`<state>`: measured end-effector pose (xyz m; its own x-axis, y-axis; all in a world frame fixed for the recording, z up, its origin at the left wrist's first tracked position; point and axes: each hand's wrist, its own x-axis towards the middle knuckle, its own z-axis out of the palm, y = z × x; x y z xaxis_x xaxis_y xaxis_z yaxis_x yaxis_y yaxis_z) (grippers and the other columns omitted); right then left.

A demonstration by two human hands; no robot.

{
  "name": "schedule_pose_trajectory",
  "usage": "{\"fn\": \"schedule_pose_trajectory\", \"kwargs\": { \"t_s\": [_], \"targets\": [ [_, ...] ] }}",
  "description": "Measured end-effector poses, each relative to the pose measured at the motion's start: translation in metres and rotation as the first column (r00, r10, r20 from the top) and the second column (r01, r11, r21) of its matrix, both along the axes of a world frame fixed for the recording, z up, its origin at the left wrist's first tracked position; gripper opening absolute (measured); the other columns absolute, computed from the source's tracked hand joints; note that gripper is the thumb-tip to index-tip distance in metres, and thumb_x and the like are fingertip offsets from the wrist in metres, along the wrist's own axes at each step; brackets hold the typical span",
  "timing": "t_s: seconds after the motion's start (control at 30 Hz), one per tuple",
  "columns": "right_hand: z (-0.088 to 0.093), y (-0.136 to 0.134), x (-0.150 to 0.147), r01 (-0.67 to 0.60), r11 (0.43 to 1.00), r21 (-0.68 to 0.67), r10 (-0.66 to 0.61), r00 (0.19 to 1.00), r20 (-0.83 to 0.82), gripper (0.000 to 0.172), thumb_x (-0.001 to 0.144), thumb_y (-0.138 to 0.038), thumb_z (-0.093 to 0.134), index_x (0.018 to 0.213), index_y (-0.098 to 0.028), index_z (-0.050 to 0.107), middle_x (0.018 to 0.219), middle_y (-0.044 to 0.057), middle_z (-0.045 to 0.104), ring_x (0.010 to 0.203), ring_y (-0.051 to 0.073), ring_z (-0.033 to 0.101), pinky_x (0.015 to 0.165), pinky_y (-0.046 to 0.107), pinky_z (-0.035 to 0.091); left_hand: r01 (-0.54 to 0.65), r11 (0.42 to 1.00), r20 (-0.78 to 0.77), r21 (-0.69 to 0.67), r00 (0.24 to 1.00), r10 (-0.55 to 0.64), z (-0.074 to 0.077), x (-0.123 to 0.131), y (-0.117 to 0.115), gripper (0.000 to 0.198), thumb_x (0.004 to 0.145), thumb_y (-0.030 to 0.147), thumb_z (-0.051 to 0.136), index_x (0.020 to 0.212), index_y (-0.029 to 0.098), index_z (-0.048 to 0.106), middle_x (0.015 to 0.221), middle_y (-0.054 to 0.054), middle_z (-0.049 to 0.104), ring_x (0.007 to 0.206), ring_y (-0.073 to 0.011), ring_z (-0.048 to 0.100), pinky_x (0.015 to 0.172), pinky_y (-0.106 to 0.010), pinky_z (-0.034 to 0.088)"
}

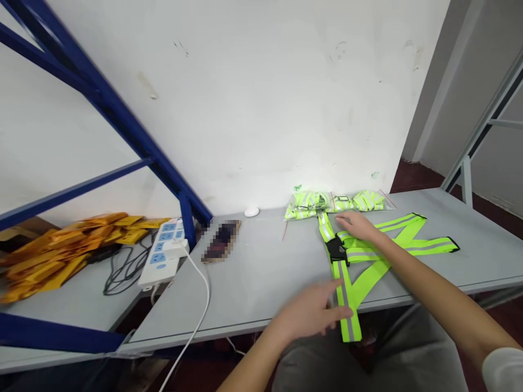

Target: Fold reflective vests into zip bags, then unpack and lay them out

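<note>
A neon-yellow reflective strap vest [370, 256] with grey stripes and a black buckle [337, 249] lies spread on the grey table [261, 272]. My right hand [356, 226] rests flat on the straps just right of the buckle, fingers stretched out. My left hand [314, 313] hovers open over the table's front edge, its fingertips touching the strap end that hangs over the edge. Behind the vest, against the wall, lie bagged folded vests [337, 202].
A blurred phone [221, 241] and a small white puck [251, 211] lie mid-table. A white power strip [162, 251] with cables sits at the left by a blue rack post [188, 220]. Yellow packets [61, 247] are piled on the left shelf.
</note>
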<state>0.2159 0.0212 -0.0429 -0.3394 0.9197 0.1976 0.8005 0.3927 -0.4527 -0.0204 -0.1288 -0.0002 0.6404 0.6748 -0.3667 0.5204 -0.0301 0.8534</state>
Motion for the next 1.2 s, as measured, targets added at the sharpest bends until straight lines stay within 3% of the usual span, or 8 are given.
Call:
{"fn": "schedule_pose_trajectory", "kwargs": {
  "t_s": [0.07,0.13,0.2,0.27,0.47,0.73,0.97,1.2],
  "targets": [
    [-0.004,-0.015,0.007,0.014,1.0,0.003,-0.014,1.0,0.018,0.054,0.098,-0.054,0.028,0.127,-0.021,0.06,0.131,0.009,0.061,0.12,0.027,0.056,0.1,0.043,0.042,-0.106,0.932,-0.05,0.347,0.99,0.131,0.002,0.009,0.02,0.047,0.087,0.055,0.051,0.115,0.022,0.066,0.069,-0.005,0.068,0.063,-0.0237,0.064,0.068,-0.032,0.046],
    [-0.013,-0.026,0.013,0.016,1.0,-0.005,-0.016,0.999,0.05,0.055,0.097,-0.056,0.03,0.132,-0.022,0.056,0.139,0.01,0.055,0.129,0.028,0.048,0.104,0.048,0.036,-0.226,0.801,-0.028,0.554,0.957,0.289,-0.002,0.03,0.047,0.046,0.095,0.048,0.034,0.12,0.02,0.061,0.088,-0.01,0.071,0.085,-0.0261,0.066,0.081,-0.034,0.047],
    [-0.023,-0.032,0.019,0.009,1.0,-0.019,-0.007,0.996,0.087,0.055,0.097,-0.055,0.029,0.137,-0.024,0.05,0.146,0.01,0.046,0.136,0.028,0.039,0.107,0.051,0.031,-0.197,0.719,-0.06,0.666,0.947,0.315,-0.013,0.055,0.075,0.046,0.096,0.039,0.032,0.132,0.017,0.051,0.128,-0.016,0.06,0.123,-0.0286,0.051,0.104,-0.039,0.035],
    [-0.03,-0.033,0.024,-0.007,1.0,-0.029,0.01,0.993,0.122,0.055,0.099,-0.053,0.024,0.141,-0.025,0.045,0.15,0.008,0.04,0.14,0.026,0.033,0.109,0.053,0.026,-0.147,0.729,-0.114,0.669,0.948,0.296,-0.027,0.075,0.097,0.05,0.095,0.04,0.038,0.137,0.014,0.046,0.15,-0.019,0.036,0.142,-0.0343,0.025,0.114,-0.048,0.017],
    [-0.028,-0.031,0.058,-0.014,1.0,0.011,0.012,0.983,0.185,0.057,0.096,-0.057,0.03,0.141,-0.026,0.046,0.151,0.009,0.04,0.139,0.026,0.035,0.11,0.05,0.026,-0.015,0.776,-0.262,0.63,0.937,0.231,-0.059,0.081,0.119,0.072,0.09,0.063,0.037,0.146,0.019,0.036,0.157,-0.018,0.022,0.145,-0.0403,0.009,0.113,-0.059,0.003],
    [-0.027,-0.089,0.148,0.291,0.941,0.172,-0.322,0.926,0.198,0.043,0.095,-0.045,0.04,0.126,-0.021,0.057,0.137,0.011,0.053,0.126,0.027,0.046,0.105,0.044,0.03,0.063,0.775,-0.35,0.629,0.913,0.211,-0.06,0.083,0.131,0.063,0.09,0.057,0.039,0.147,0.03,0.035,0.158,-0.015,0.021,0.143,-0.0473,0.008,0.106,-0.072,0.002],
    [-0.038,-0.127,0.226,0.672,0.718,0.179,-0.696,0.696,0.18,0.05,0.088,-0.06,0.041,0.102,-0.017,0.062,0.107,0.016,0.062,0.099,0.033,0.054,0.082,0.046,0.039,0.199,0.732,-0.508,0.651,0.831,0.226,-0.059,0.088,0.145,0.061,0.092,0.05,0.033,0.149,0.029,0.03,0.159,-0.011,0.021,0.144,-0.0444,0.012,0.105,-0.072,0.014],
    [-0.037,-0.109,0.239,0.615,0.779,0.118,-0.626,0.758,0.183,0.038,0.09,-0.058,0.041,0.082,-0.023,0.054,0.07,0.001,0.064,0.066,0.02,0.059,0.074,0.034,0.04,0.26,0.722,-0.54,0.642,0.821,0.184,-0.058,0.084,0.158,0.06,0.091,0.049,0.033,0.149,0.033,0.028,0.159,-0.009,0.019,0.144,-0.0442,0.012,0.107,-0.067,0.016]
  ]
}}
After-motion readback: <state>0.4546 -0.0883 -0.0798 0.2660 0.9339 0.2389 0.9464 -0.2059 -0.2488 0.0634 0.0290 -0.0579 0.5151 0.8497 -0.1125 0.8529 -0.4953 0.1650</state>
